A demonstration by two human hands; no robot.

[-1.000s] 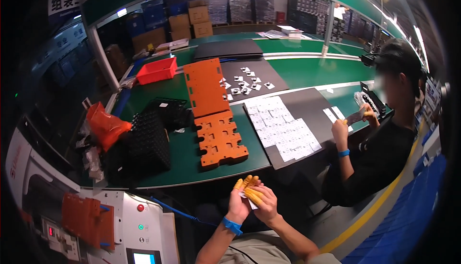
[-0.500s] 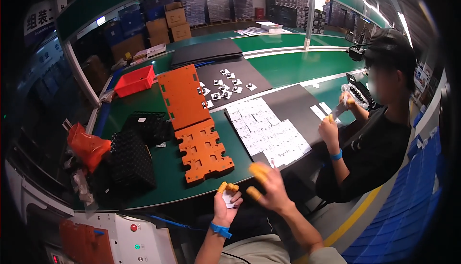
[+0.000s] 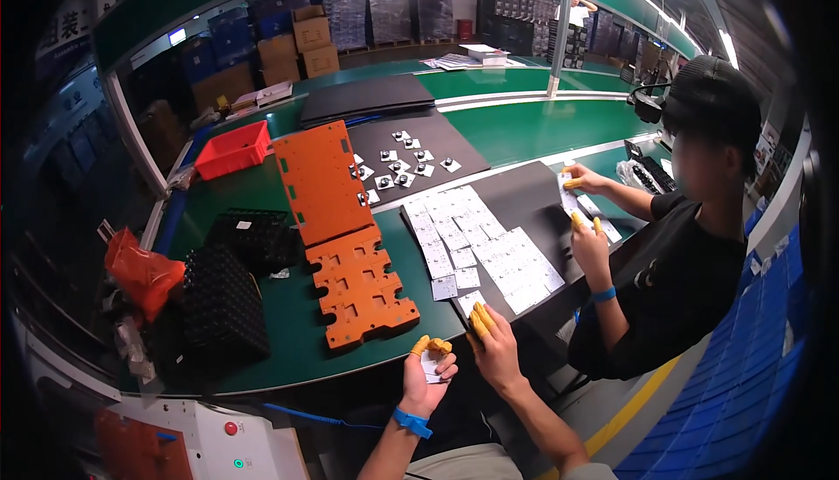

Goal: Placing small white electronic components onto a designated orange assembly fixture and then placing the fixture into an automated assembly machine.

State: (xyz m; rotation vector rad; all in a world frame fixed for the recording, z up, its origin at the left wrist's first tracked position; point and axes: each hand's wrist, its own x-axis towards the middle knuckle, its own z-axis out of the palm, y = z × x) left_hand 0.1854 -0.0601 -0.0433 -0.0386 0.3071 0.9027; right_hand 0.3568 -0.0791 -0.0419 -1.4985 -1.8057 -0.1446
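Yellow-capped, the left hand [image 3: 423,382] is grasping a white circuit board [image 3: 431,366] at six o'clock while the right hand [image 3: 495,347], grip unclear, is seemingly picking another board [image 3: 468,299] at five, needing careful pinching.

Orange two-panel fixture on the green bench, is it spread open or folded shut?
Spread open: its flat orange panel extends away from its notched orange panel, whose recesses lie uncovered.
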